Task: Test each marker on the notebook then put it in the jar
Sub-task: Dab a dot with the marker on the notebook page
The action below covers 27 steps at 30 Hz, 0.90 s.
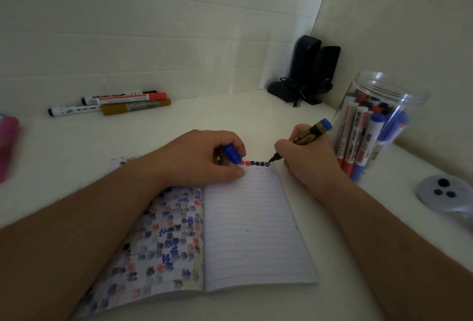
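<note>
I see my right hand pinching the marker, tip on the notebook top edge; left hand grips its cap; a slip risks inking the worktop beside the jar.

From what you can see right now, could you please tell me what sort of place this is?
Probably a home or office desk set into a corner: a white desktop against tiled walls, a pair of black computer speakers at the back, and an open lined notebook beside a clear jar of markers.
</note>
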{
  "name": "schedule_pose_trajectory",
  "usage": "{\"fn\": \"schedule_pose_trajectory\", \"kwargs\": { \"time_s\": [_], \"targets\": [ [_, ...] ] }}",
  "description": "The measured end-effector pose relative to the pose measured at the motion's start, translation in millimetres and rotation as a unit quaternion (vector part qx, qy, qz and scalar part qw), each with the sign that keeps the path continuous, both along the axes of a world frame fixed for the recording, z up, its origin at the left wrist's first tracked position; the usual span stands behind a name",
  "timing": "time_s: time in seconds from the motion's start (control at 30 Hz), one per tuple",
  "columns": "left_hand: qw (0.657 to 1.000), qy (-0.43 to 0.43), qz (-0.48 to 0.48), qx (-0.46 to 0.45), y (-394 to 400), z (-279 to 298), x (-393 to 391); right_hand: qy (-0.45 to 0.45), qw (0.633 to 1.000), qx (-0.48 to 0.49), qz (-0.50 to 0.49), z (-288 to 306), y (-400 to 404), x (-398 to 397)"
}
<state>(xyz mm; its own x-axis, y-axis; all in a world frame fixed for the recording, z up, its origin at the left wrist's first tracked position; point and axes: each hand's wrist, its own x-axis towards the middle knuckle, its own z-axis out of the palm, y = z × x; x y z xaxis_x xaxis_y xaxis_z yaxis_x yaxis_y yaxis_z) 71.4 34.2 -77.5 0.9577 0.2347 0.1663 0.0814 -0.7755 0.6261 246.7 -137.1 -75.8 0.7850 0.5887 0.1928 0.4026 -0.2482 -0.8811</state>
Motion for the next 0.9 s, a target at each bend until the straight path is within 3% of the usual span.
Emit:
{"fn": "schedule_pose_trajectory", "kwargs": {
  "time_s": [0.1, 0.23, 0.43, 0.73, 0.9],
  "targets": [
    [0.999, -0.032, 0.017, -0.041, -3, 3, 0, -0.008, 0.998, 0.068, -0.008, 2, -4, -2],
    [0.986, -0.081, 0.068, -0.128, 1, 6, 0, 0.183, 0.954, 0.207, 0.118, 13, -7, -9],
    [0.981, -0.082, 0.079, -0.154, 4, 9, -1, 0.356, 0.892, 0.233, 0.154, 22, -9, -19],
    [0.989, -0.063, 0.065, -0.119, -3, 8, 0, 0.366, 0.889, 0.200, 0.186, 20, -8, -23],
    [0.989, -0.062, 0.061, -0.116, -3, 9, -1, 0.325, 0.913, 0.175, 0.176, 20, -5, -24]
  ]
}}
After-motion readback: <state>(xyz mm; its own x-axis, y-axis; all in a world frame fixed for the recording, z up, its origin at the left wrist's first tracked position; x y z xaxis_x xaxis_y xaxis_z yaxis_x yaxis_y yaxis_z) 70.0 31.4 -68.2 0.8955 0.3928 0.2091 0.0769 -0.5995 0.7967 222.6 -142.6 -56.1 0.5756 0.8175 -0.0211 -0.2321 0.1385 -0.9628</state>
